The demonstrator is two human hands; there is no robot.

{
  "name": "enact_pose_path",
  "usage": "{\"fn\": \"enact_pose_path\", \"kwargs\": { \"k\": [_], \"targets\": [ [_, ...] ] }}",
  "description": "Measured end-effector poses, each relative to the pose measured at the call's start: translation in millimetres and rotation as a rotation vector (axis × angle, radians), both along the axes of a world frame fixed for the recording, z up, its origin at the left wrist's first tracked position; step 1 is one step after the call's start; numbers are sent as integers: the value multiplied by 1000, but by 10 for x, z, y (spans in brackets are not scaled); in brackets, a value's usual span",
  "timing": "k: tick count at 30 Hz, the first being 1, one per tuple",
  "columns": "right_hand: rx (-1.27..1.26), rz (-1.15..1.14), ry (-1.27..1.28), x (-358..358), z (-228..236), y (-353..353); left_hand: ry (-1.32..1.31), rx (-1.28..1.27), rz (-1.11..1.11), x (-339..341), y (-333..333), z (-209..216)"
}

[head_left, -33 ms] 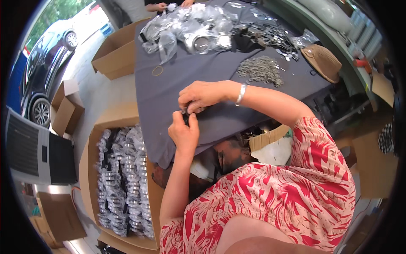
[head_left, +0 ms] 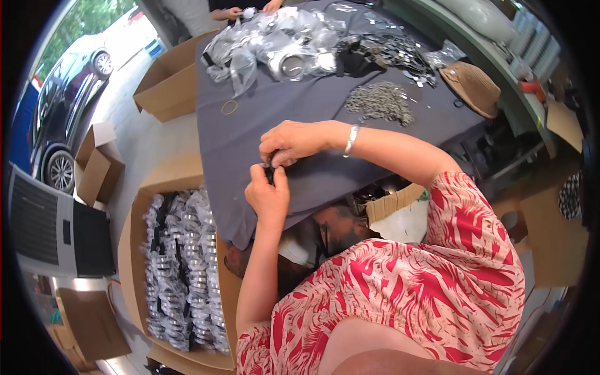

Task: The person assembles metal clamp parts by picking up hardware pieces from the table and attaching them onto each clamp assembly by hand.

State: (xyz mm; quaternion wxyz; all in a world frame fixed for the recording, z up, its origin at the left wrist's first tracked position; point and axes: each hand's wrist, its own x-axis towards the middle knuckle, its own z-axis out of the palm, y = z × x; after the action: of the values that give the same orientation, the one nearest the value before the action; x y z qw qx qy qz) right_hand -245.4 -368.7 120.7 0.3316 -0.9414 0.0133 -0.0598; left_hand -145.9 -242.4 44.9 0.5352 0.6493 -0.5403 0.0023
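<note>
Both hands meet over the near left part of the table (head_left: 231,137), which is covered in dark grey cloth. My left hand (head_left: 269,197) pinches a small dark piece (head_left: 270,173) between thumb and forefinger. My right hand (head_left: 295,142), coming from the right with a silver bracelet at the wrist, has its fingers closed on the same piece from above. Fingers cover most of it, so its kind cannot be made out. Beyond the right hand lies a heap of metal chains (head_left: 378,103). A thin yellowish ring (head_left: 229,107), like a rubber band, lies farther left on the cloth.
An open carton (head_left: 128,250) packed with rows of plastic-wrapped shiny round items stands left of my left forearm. Bagged metal items (head_left: 281,53), dark flat metal pieces (head_left: 400,53) and a tan hat (head_left: 472,87) fill the far side. A co-worker's hands (head_left: 250,11) are at the far edge.
The whole view has shifted slightly. My hands stay together on the small dark piece, with no clear change in their hold.
</note>
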Motion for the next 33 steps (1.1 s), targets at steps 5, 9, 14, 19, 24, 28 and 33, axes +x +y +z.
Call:
{"fn": "enact_pose_path", "kwargs": {
  "k": [5, 9, 14, 19, 24, 28, 33],
  "targets": [
    [-56, -269, -296, -186, -311, 87, 178, 10, -152, 63, -51, -33],
    [309, -695, -456, -448, -398, 337, 761, 110, -183, 129, -43, -50],
    [1227, -519, -538, -636, -437, 704, 406, -88, -269, -346, -15, 223],
    [1139, -760, -965, -737, -338, 624, 175, -145, -450, -547, -101, 218],
    [771, -878, -1007, -1257, 149, -247, -10, -60, -245, -379, -131, -80],
    [619, -1115, -877, -1822, 534, -1209, 4, -19, -282, -562, -67, 9],
    [440, -1332, -425, -2015, 556, -2188, -127, -44, -240, -555, -10, -8]
  ]
}}
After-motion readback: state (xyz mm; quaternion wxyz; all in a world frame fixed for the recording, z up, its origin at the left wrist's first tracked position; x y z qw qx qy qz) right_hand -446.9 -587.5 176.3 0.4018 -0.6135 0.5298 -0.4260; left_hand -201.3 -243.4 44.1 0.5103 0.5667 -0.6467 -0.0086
